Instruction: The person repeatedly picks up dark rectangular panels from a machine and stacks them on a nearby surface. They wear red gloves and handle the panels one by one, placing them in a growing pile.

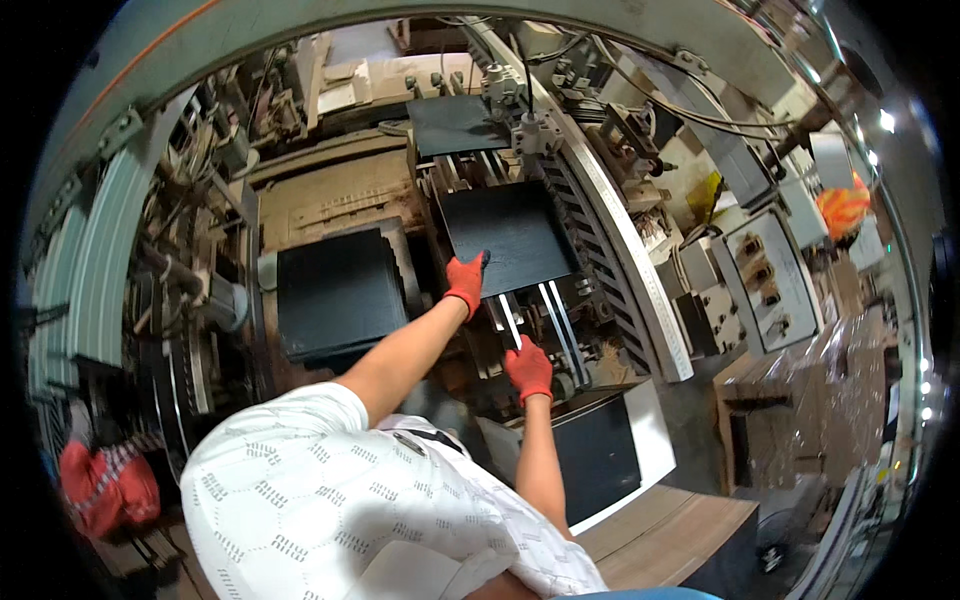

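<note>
I see my left arm stretched forward and up, bare from a white patterned sleeve, its red-gloved left hand [465, 281] set on the near left corner of a black panel [510, 235]. The fingers curl over that panel's edge, thumb on top, pinching the corner. The panel lies flat on the feed rails [545, 315] of the machine, its bulk spreading up and to the right of my fingers.

My right arm runs straight up from the lower edge, and the red-gloved right hand [528, 368] sits lower, on the near end of the rails, well apart from the panel. Its fingers look folded down, but I cannot tell whether they grip anything.

A stack of black panels [340, 292] rests to the left, and a second black panel [460, 122] lies farther along the machine.
</note>
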A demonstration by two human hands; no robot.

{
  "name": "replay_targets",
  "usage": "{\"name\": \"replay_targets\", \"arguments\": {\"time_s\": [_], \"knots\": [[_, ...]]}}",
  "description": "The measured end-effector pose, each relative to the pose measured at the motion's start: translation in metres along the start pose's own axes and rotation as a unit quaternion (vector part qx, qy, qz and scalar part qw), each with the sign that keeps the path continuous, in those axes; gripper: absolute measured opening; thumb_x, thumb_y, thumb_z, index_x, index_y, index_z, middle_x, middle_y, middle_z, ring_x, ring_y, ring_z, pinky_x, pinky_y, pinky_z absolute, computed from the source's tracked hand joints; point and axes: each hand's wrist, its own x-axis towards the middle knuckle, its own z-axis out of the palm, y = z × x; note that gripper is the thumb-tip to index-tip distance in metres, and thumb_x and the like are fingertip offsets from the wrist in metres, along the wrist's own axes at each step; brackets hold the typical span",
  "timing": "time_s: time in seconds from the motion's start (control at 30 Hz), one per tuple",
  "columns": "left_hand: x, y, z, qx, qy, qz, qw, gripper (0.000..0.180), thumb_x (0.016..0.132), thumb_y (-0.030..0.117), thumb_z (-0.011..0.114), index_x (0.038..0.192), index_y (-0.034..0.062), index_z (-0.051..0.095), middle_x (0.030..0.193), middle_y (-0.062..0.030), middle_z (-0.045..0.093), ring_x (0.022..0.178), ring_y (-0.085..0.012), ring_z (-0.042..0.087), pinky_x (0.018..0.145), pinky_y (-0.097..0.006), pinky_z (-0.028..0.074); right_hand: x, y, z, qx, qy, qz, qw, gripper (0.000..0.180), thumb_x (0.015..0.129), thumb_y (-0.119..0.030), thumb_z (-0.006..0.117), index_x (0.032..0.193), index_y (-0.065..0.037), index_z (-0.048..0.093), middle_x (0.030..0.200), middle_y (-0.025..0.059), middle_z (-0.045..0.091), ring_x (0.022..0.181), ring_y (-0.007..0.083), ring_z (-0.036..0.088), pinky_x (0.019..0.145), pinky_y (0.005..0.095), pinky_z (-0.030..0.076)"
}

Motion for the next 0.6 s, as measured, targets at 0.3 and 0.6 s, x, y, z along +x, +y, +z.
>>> {"name": "replay_targets", "arguments": {"time_s": [0.3, 0.6], "knots": [[-0.014, 0.032, -0.004, 0.215, 0.039, -0.026, 0.975, 0.059, 0.08, 0.044, 0.085, 0.112, -0.0034, 0.072, 0.11, -0.0233, 0.074, 0.103, -0.0383, 0.072, 0.089, -0.044, 0.054, 0.012, 0.009, 0.012, 0.021, 0.005, -0.039, 0.999, 0.025, 0.089, -0.027, 0.062, 0.104, -0.009, 0.07, 0.098, 0.0192, 0.074, 0.095, 0.0431, 0.07, 0.083, 0.0543, 0.054], [-0.038, 0.074, 0.002, 0.367, 0.05, -0.086, 0.925, 0.083, 0.082, 0.069, 0.07, 0.126, -0.0013, 0.064, 0.13, -0.0249, 0.066, 0.12, -0.0427, 0.064, 0.097, -0.052, 0.051, 0.01, 0.003, 0.004, 0.057, -0.012, -0.018, 0.998, 0.027, 0.086, -0.028, 0.063, 0.1, -0.005, 0.069, 0.096, 0.0204, 0.073, 0.095, 0.0433, 0.069, 0.081, 0.0517, 0.054]]}}
